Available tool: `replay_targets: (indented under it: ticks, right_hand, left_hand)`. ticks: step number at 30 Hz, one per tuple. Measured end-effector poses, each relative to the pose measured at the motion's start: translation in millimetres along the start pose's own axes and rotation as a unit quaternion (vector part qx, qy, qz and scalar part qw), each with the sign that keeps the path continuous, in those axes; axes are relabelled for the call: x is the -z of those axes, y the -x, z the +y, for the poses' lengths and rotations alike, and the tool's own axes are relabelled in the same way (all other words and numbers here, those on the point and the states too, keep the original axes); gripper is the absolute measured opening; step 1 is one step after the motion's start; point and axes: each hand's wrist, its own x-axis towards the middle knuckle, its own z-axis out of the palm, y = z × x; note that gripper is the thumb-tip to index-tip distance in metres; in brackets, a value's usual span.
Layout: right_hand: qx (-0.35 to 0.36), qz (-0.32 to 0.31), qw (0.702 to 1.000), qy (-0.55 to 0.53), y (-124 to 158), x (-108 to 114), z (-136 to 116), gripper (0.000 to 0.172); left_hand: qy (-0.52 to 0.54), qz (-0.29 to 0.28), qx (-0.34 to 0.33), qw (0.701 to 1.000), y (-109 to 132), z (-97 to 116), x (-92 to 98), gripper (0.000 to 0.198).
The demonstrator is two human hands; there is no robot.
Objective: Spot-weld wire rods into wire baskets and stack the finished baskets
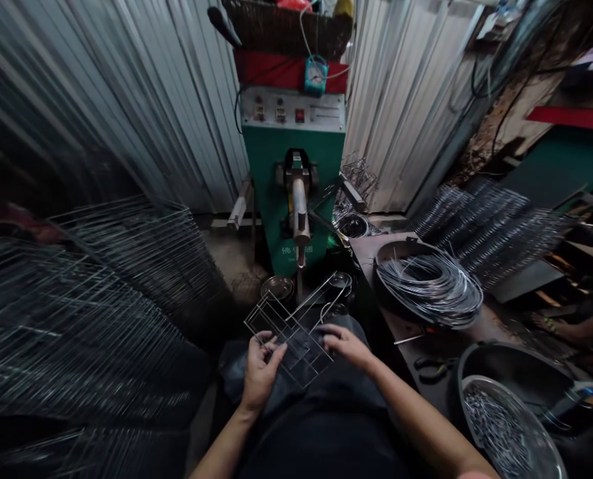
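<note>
A thin metal wire frame [296,346], bent into several rectangles, lies tilted over my lap. My left hand [261,369] grips its left side, with the thumb on top and the fingers around the wire. At the right edge of the frame is my right hand [344,342], its fingers bent and pressed together on the wire; the exact contact is hard to make out. A curved wire [329,307] rises near those fingertips. Ahead of both hands, the electrode arm [300,206] of a green spot welder [261,159] points toward me.
Tall stacks of wire grids [127,313] fill the left. On the right, a bench [371,256] bears a coil of wire [431,286] in a round tray, pliers [431,369] and a tub of short metal pieces [496,426]. Small metal bowls [276,287] sit below the welder. Another person's hand [556,326] shows at far right.
</note>
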Motion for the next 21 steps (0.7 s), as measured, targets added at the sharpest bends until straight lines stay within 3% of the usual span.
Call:
replay_targets:
  ticks: [3,6,12,18,21]
  right_hand:
    - [-0.032,0.071,0.968,-0.239,-28.2,10.6,-11.9,0.042]
    - [-0.061,0.086,0.933,-0.343,-54.6,6.9,-27.6,0.035]
    - [-0.082,0.072,0.949,-0.296,-77.0,-0.5,-46.1,0.021]
    - [-0.029,0.159,0.94,-0.3,-96.0,6.0,-54.5,0.015]
    - [-0.031,0.166,0.935,-0.311,-104.3,8.0,-55.5,0.017]
  left_hand:
    - [0.008,0.01,0.005,1.0,0.4,2.4,-3.8,0.045]
    - [0.005,0.012,0.014,1.0,1.3,6.2,-4.9,0.045]
    - [-0.023,0.023,0.007,0.999,-6.6,15.4,-7.8,0.04]
    - [-0.035,-0.003,-0.028,0.999,-35.7,31.0,-27.8,0.037]
    - [-0.04,-0.009,-0.025,0.999,-43.5,30.1,-34.6,0.037]
